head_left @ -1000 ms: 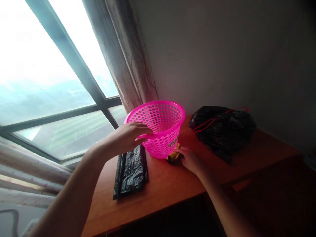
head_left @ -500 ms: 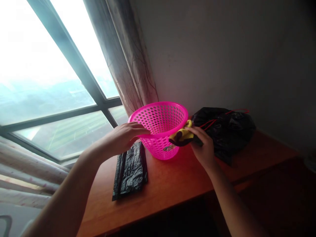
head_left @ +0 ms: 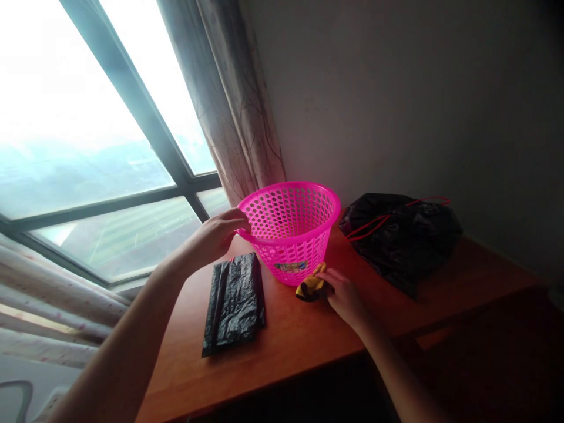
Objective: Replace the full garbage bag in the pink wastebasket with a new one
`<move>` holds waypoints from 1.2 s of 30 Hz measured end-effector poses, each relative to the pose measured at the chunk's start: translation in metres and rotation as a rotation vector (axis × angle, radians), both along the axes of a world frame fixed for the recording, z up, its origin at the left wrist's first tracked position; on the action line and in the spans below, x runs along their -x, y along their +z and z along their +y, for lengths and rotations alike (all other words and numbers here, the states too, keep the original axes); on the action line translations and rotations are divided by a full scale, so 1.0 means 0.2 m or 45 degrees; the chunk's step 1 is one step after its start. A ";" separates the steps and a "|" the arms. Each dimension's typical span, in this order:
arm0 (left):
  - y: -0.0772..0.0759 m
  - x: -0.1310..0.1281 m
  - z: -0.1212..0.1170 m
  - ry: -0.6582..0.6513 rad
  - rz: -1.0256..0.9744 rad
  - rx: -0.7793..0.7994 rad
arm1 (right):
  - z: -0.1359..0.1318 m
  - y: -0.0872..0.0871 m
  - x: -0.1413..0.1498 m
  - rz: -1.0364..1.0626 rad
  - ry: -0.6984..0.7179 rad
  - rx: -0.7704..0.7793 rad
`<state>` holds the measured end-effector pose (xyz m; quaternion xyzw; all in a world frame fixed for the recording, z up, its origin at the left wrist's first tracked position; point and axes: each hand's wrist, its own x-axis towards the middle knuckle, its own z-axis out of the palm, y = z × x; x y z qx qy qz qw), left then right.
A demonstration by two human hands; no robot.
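The person's work looked under way and unfinished, with both hands engaged at the pink basket [head_left: 288,251], which stood toward the back edge of the surface [head_left: 286,346], by the curtain [head_left: 240,106]. The left hand [head_left: 225,228] had its fingers hooked over the rim on the window side, gripping it. The right hand [head_left: 346,295] had its fingers closed on a bunched yellow-and-dark cloth [head_left: 311,288] low beside the basket's wall; in that dim light, whether cloth and wall touched was hard to say. The cloth had yet to be set down and the basket let go. Neither hand touched the folded black plastic [head_left: 234,305] toward the surface's left edge or the black bag [head_left: 400,244] near its back right.
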<state>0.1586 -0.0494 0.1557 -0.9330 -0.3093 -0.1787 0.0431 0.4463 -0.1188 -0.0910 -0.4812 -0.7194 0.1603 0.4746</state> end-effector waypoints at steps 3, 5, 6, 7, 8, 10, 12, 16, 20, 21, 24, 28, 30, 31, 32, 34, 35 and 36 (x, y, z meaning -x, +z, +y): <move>-0.01 0.01 0.03 0.015 -0.055 0.005 | -0.04 0.16 -0.03 0.105 -0.049 -0.142; -0.03 0.02 0.05 0.003 -0.103 0.014 | -0.08 0.31 -0.05 0.156 -0.106 -0.269; -0.04 0.03 0.07 -0.007 -0.131 0.018 | -0.10 0.38 -0.06 0.193 -0.144 -0.341; -0.05 0.03 0.09 -0.020 -0.158 0.023 | -0.12 0.44 -0.06 0.234 -0.176 -0.412; -0.06 0.04 0.10 -0.030 -0.189 0.027 | -0.13 0.50 -0.07 0.271 -0.199 -0.478; -0.08 0.05 0.13 -0.039 -0.238 0.028 | -0.16 0.55 -0.07 0.302 -0.212 -0.570; -0.09 0.06 0.15 -0.019 -0.271 0.015 | -0.18 0.54 -0.06 0.262 -0.216 -0.603; -0.10 0.08 0.16 0.066 -0.320 -0.020 | -0.16 0.33 -0.03 0.108 -0.208 -0.477; -0.10 0.09 0.14 0.138 -0.482 -0.024 | -0.12 0.06 -0.01 0.006 -0.164 -0.162; -0.10 0.08 0.13 0.145 -0.525 -0.002 | -0.11 0.01 -0.01 -0.008 -0.147 -0.082; -0.07 -0.02 0.06 0.123 -0.619 0.080 | -0.09 -0.06 -0.01 -0.015 -0.120 0.068; 0.00 -0.27 -0.13 0.000 -0.471 0.146 | -0.09 0.04 -0.01 0.100 -0.136 0.034; 0.02 -0.39 -0.23 -0.036 -0.272 0.154 | -0.10 0.17 -0.02 0.175 -0.143 -0.049; 0.03 -0.45 -0.26 -0.048 -0.178 0.156 | -0.10 0.24 -0.03 0.207 -0.151 -0.103; 0.03 -0.49 -0.29 -0.061 -0.109 0.143 | -0.11 0.31 -0.04 0.237 -0.166 -0.161; 0.02 -0.54 -0.31 -0.062 -0.040 0.106 | -0.12 0.44 -0.05 0.300 -0.209 -0.285; 0.01 -0.55 -0.31 -0.059 -0.034 0.087 | -0.12 0.49 -0.06 0.335 -0.239 -0.348; 0.00 -0.55 -0.31 -0.054 -0.037 0.074 | -0.12 0.53 -0.06 0.369 -0.268 -0.406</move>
